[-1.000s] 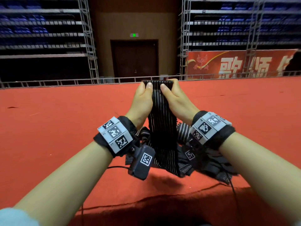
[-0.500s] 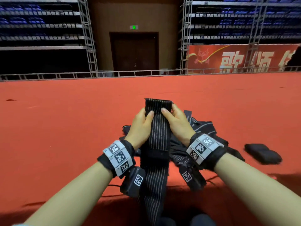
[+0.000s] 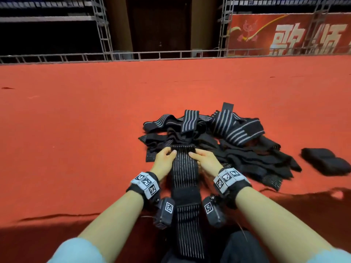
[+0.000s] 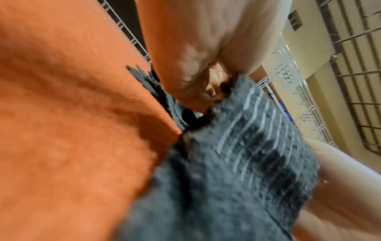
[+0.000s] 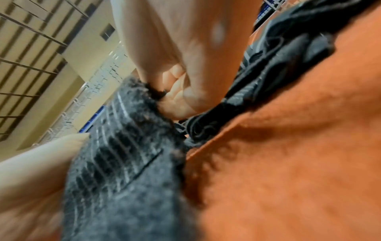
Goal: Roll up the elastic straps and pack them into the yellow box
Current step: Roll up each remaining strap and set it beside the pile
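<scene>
A long black elastic strap (image 3: 185, 173) with thin white stripes runs from my lap out over the red carpet. My left hand (image 3: 165, 158) pinches its far end at the left corner, my right hand (image 3: 204, 158) at the right corner, thumbs on top. The wrist views show the same strap (image 4: 237, 154) (image 5: 123, 163) with fingers (image 4: 212, 84) (image 5: 175, 91) curled under its edge. Just beyond the hands lies a pile of tangled black striped straps (image 3: 224, 133). No yellow box is in view.
A dark rolled or folded strap bundle (image 3: 326, 161) lies alone on the red carpet (image 3: 76, 130) to the right of the pile. A metal railing (image 3: 133, 55) borders the carpet's far edge, with scaffold racks and a red banner (image 3: 284, 33) behind.
Both hands have come down and toward me with the strap's end, from held up in the air to low over the carpet in front of the pile.
</scene>
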`<action>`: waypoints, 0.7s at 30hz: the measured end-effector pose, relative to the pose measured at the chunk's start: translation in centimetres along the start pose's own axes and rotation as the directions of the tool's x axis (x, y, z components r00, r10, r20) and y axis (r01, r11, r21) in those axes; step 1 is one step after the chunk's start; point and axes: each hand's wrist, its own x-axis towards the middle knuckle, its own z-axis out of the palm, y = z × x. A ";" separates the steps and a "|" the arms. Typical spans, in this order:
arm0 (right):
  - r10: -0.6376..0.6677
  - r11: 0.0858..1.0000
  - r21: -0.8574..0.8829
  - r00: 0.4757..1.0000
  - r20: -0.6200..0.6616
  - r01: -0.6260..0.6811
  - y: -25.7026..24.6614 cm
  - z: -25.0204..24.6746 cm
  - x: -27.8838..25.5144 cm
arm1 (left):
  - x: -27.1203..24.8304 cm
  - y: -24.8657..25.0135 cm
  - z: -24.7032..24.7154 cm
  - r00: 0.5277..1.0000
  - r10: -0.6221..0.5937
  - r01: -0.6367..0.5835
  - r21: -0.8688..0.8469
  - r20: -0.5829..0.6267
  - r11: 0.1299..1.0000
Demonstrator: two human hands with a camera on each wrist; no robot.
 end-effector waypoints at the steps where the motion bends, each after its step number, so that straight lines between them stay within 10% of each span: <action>1: 0.033 0.999 0.014 0.999 0.008 -0.033 0.6 -0.2 0.4 | 0.2 -0.6 0.0 1.000 -0.018 0.019 -0.019 0.020 1.000; 8: 0.089 0.990 0.108 0.995 0.033 -0.092 3.3 -0.9 1.2 | 0.0 -2.4 0.3 0.969 -0.189 0.227 -0.277 0.159 0.934; 21: 0.103 0.945 0.313 0.994 -0.025 -0.090 4.1 -0.8 1.7 | -0.3 -2.4 0.2 0.976 -0.179 0.209 -0.302 0.125 0.930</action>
